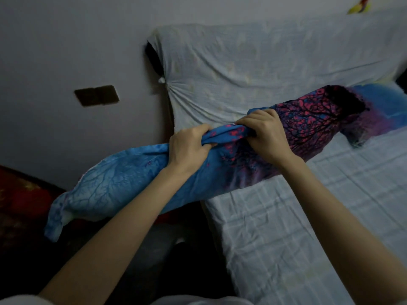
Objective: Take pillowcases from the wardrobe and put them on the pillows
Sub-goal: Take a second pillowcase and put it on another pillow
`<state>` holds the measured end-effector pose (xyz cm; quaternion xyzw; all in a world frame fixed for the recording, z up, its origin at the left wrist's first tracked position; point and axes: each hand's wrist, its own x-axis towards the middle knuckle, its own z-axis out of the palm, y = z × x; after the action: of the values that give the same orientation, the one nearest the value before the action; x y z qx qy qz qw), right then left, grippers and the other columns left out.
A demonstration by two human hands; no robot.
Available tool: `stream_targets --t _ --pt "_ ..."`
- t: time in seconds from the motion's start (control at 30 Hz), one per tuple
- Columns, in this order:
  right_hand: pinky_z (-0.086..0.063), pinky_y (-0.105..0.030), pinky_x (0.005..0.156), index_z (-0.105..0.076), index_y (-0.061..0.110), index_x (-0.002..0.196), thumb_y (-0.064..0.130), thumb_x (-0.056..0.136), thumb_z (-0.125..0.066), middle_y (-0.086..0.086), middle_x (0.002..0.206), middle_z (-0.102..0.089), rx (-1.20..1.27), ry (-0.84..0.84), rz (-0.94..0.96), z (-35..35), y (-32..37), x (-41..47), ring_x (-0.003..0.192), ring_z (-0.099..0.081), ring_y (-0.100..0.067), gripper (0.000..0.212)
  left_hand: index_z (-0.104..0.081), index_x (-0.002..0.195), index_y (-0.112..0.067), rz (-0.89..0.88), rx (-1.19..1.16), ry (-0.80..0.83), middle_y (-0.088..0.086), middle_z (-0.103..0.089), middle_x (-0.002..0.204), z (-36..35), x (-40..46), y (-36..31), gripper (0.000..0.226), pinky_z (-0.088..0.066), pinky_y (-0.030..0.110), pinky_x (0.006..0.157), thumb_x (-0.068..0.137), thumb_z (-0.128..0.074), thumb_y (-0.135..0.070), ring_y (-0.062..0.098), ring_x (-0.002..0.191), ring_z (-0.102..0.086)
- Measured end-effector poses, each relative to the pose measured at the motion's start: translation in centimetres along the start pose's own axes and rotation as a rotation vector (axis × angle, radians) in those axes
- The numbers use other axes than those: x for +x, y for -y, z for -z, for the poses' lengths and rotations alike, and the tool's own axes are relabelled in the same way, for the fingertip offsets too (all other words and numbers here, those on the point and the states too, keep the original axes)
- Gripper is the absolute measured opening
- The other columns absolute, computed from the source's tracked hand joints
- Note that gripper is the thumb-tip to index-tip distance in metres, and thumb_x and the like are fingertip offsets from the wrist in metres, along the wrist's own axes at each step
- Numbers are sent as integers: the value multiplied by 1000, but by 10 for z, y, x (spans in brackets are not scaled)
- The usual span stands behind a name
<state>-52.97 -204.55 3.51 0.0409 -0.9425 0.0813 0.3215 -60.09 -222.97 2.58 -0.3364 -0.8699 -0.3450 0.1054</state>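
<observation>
The pillowcase is a printed fabric sleeve, blue with pale branching lines at its 8 o'clock end, shading to purple with pink and black tree patterning toward 2 o'clock. It appears filled along most of its length, which suggests a pillow inside; the pillow itself is not visible. The bundle runs diagonally from the lower left, off the edge of the bed, up onto the mattress at the 2 o'clock side.

The left hand is closed, its fingers clenched on a gathered fold of blue cloth at the upper edge. The right hand is likewise closed, just beside the left at its 3 o'clock, fingers bunched into the same ridge of fabric. Both grips take cloth only, not the filling.

Handling judgement: the load is light, soft and compliant. It sags wherever unsupported, as the drooping 8 o'clock end shows. The fabric looks smooth and may slip over the filling, so grip is best taken on gathered cloth or at the open hem, where a fold gives purchase. No fragility is evident.

The bed carries a pale checked sheet with fine creases. The headboard at 12 o'clock is wrapped in a light, wrinkled cover, knotted at its left corner. A dark rectangular wall plate sits at 10 o'clock.
</observation>
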Motion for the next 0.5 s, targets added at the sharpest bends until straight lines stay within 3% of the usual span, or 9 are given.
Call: stream_targets --t 0.5 --pt "-26 -33 78 -69 7 91 -4 65 -56 -8 90 -72 -193 -171 -274 -45 -150 91 85 -64 -29 31 -69 93 -24 -243 -116 159 3 -72 79 -95 218 8 16 -46 32 62 77 -69 -26 26 75 -65"
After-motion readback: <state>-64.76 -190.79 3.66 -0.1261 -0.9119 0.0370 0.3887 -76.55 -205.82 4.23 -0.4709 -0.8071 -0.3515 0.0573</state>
